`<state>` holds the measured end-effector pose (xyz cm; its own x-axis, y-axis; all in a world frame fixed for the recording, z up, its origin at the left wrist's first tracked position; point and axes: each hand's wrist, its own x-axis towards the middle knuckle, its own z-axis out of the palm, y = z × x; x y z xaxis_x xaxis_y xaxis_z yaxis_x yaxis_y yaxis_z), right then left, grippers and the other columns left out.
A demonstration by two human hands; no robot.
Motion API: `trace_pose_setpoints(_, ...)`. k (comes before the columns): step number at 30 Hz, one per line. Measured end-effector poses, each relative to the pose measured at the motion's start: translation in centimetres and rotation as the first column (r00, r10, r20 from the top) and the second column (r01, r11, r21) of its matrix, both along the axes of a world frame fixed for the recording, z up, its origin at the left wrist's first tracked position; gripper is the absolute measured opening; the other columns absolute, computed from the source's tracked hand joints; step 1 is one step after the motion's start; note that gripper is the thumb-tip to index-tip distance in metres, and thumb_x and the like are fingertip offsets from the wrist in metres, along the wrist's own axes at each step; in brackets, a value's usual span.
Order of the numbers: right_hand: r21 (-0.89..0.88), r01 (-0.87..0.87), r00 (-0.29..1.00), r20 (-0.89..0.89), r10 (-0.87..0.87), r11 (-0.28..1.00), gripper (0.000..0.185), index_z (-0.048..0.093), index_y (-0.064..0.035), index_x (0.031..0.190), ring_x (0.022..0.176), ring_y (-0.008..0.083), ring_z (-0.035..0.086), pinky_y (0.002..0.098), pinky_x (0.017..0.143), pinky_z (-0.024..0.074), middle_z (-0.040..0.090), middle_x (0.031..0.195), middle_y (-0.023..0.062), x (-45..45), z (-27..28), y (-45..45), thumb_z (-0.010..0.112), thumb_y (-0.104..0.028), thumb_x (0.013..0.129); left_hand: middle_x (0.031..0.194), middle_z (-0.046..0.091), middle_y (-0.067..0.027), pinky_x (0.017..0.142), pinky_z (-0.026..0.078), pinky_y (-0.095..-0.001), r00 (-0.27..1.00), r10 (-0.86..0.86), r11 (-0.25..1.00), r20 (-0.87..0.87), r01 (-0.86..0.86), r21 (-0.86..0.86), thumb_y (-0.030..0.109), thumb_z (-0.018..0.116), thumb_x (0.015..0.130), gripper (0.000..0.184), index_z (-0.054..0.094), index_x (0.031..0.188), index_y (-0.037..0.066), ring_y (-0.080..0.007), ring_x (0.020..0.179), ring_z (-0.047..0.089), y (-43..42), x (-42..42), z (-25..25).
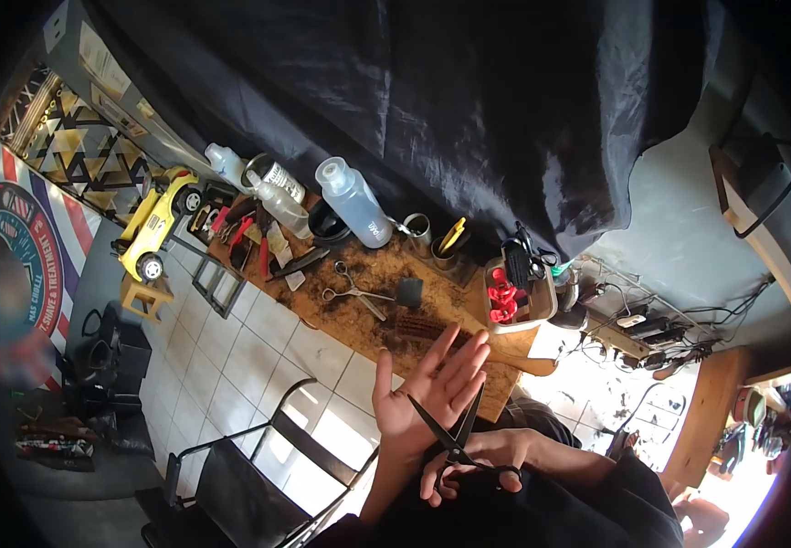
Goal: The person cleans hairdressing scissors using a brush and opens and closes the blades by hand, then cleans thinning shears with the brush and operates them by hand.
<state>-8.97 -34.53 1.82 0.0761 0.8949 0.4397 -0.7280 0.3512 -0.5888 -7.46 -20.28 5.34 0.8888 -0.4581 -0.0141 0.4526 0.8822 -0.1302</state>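
Observation:
Palm up and fingers spread, my left hand (430,388) holds nothing. Just below it, my right hand (500,447) grips black scissors (456,452) by the finger loops. Their blades are parted in a V and point up in front of the left palm; whether they touch it I cannot tell. Beyond the hands is a wooden counter (309,297) strewn with dark hair clippings. On it lie silver scissors (356,292) with parted blades, a small dark square block (409,292) and a brown brush or comb (425,330), close past my left fingertips.
A clear bottle (354,203) and other bottles line the counter's back. A bin (525,315) with red items stands at the right, near power strips (619,342) and cables. A yellow toy car (158,224) is at left. A black chair (240,493) stands lower left.

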Motion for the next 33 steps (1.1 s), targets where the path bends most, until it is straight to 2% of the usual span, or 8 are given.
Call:
trace_pose_setpoints(2,0.037,0.054,0.998,-0.039,-0.052,0.998,0.087,0.049,0.0066,0.124,0.09,0.0163,0.054,0.0282,0.075,0.0411,0.056,0.112,0.0156,-0.1,0.2,0.2,0.081,-0.05,0.066,0.153,0.0,-0.0232,0.118,0.006,-0.0408,1.0,-0.004,0.999,0.006,0.004,0.032,0.062,0.03,0.092,0.084,0.005,0.148,0.004,-0.0289,0.144,0.003,0.0,-0.4,0.2)
trace_pose_setpoints(4,-0.385,0.051,0.928,0.359,0.098,0.922,0.064,0.058,0.0011,0.112,0.082,0.0167,0.057,0.0277,0.066,0.0419,0.059,0.104,0.0157,0.0,-0.3,-0.1,0.08,-0.043,0.071,0.154,0.001,-0.0222,0.118,0.007,-0.0409,0.999,-0.031,0.997,-0.01,0.031,0.076,0.062,0.029,0.092,0.084,0.006,0.148,0.004,-0.0289,0.144,0.003,0.3,-0.8,0.1)
trace_pose_setpoints(5,-0.249,0.226,0.931,0.34,-0.133,0.942,0.037,0.064,-0.0028,0.091,0.069,0.0149,0.057,0.0268,0.057,0.0412,0.063,0.086,0.0125,-0.5,0.1,0.3,0.078,-0.034,0.076,0.154,0.001,-0.0222,0.118,0.007,-0.0409,1.0,-0.024,0.997,-0.013,0.025,0.075,0.062,0.029,0.092,0.084,0.006,0.148,0.004,-0.0289,0.144,0.003,0.5,-1.1,0.0)
trace_pose_setpoints(8,-0.173,0.218,0.975,0.083,-0.206,0.961,0.03,0.064,-0.0029,0.081,0.064,0.0142,0.057,0.0263,0.056,0.042,0.062,0.072,0.0089,-0.7,2.3,0.9,0.077,-0.03,0.078,0.153,0.007,-0.0218,0.117,0.009,-0.0414,1.0,-0.02,0.997,-0.002,0.02,0.075,0.058,0.026,0.095,0.078,0.007,0.148,0.004,-0.0299,0.144,0.006,1.5,-2.1,-0.6)
trace_pose_setpoints(14,-0.096,0.293,0.916,0.314,-0.25,0.951,0.055,0.064,0.0005,0.083,0.058,0.0147,0.059,0.0263,0.049,0.0433,0.062,0.075,0.0079,-1.1,0.3,2.2,0.075,-0.052,0.071,0.138,0.042,-0.0198,0.103,0.038,-0.0422,0.989,0.034,0.97,0.145,-0.067,0.235,0.043,0.034,0.1,0.059,0.027,0.143,0.003,-0.0315,0.126,0.044,4.1,-3.9,-2.4)
trace_pose_setpoints(15,-0.131,0.256,0.946,0.239,-0.22,0.958,0.058,0.064,0.001,0.084,0.058,0.0135,0.058,0.0255,0.049,0.0425,0.062,0.075,0.0077,-1.0,0.9,2.2,0.073,-0.055,0.071,0.124,0.052,-0.0157,0.094,0.045,-0.0385,0.996,0.078,0.873,0.04,-0.088,0.48,0.041,0.038,0.099,0.055,0.035,0.137,0.002,-0.0262,0.113,0.053,4.4,-4.9,-1.8)
trace_pose_setpoints(20,-0.082,0.171,0.984,0.068,-0.165,0.982,0.062,0.061,0.0007,0.097,0.063,0.0082,0.052,0.0209,0.055,0.0385,0.064,0.081,0.0062,-1.8,0.6,4.3,0.067,-0.058,0.078,0.117,0.056,-0.0115,0.093,0.044,-0.033,0.96,0.149,0.8,0.236,-0.257,0.542,0.03,0.051,0.097,0.046,0.043,0.132,0.001,-0.0181,0.107,0.054,6.4,-7.1,-1.2)
trace_pose_setpoints(33,-0.212,0.101,0.964,0.264,-0.042,0.972,0.055,0.061,0.0005,0.096,0.073,0.0112,0.06,0.0232,0.06,0.0404,0.062,0.077,0.0042,-3.5,0.9,8.8,0.062,-0.053,0.082,0.099,0.063,-0.0095,0.076,0.049,-0.026,0.943,0.255,0.582,0.215,-0.328,0.744,0.009,0.064,0.088,0.025,0.061,0.11,-0.002,-0.0137,0.087,0.059,11.9,-11.3,-1.2)
